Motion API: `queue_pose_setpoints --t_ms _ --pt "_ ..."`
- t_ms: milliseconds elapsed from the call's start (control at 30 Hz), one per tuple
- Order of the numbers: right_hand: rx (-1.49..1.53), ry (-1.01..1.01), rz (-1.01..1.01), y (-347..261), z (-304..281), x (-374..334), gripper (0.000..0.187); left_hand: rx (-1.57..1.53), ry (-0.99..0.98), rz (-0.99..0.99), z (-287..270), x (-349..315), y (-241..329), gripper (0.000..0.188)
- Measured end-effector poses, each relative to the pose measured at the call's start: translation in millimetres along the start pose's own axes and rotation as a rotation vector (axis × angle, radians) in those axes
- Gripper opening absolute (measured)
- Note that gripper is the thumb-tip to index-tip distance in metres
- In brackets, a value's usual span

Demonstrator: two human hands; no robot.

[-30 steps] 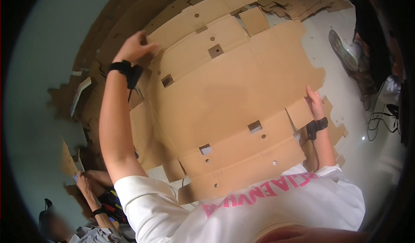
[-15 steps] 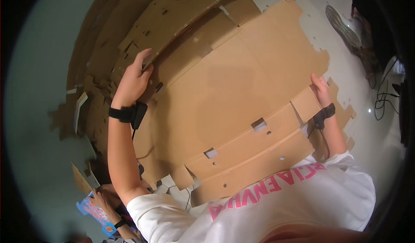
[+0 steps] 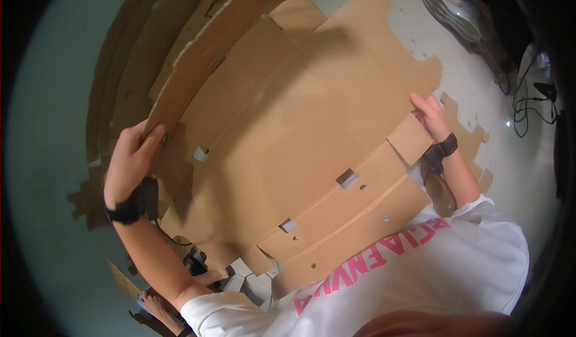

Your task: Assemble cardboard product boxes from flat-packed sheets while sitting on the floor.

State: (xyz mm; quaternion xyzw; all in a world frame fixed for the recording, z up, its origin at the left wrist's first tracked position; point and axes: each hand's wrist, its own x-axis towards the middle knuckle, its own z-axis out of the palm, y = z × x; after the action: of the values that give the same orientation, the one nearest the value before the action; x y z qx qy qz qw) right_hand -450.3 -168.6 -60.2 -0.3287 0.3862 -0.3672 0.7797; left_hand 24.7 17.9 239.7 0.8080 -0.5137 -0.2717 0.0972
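Observation:
A big brown cardboard sheet (image 3: 300, 121), with fold lines, slots and round holes, spans the space before me. My left hand (image 3: 130, 160) grips its raised far-left flap (image 3: 198, 61), thumb on the inner face and fingers behind. At the right edge, my right hand (image 3: 431, 118) is closed round the sheet beside a small square flap (image 3: 410, 139); some of its fingers are hidden behind the board. The near flap (image 3: 354, 217), cut with square openings, rests against my white shirt (image 3: 420, 277). Both wrists wear black straps.
More flat cardboard (image 3: 135, 67) lies stacked beyond the left side. Another person's shoe (image 3: 453, 16) is at the upper right, near dark cables (image 3: 528, 112) on the pale floor. At the lower left, another person's hand (image 3: 157, 307) shows beside a cardboard piece.
My left hand has moved left and nearer, and the far-left flap now stands tilted up with its face showing. My right hand shifted slightly left with the sheet.

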Motion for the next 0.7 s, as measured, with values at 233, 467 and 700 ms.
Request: queue_pose_setpoints --t_ms 233,467,700 --pt "0.004 -0.017 0.012 -1 -1 -1 0.022 0.152 0.078 0.097 38 -56 54 0.042" --pt "0.011 0.023 -0.004 -3 8 -3 0.031 0.395 0.042 0.204 102 -84 44 0.076" --pt "-0.013 0.027 -0.082 1 3 -2 0.029 0.218 0.325 0.188 121 -58 21 0.104"
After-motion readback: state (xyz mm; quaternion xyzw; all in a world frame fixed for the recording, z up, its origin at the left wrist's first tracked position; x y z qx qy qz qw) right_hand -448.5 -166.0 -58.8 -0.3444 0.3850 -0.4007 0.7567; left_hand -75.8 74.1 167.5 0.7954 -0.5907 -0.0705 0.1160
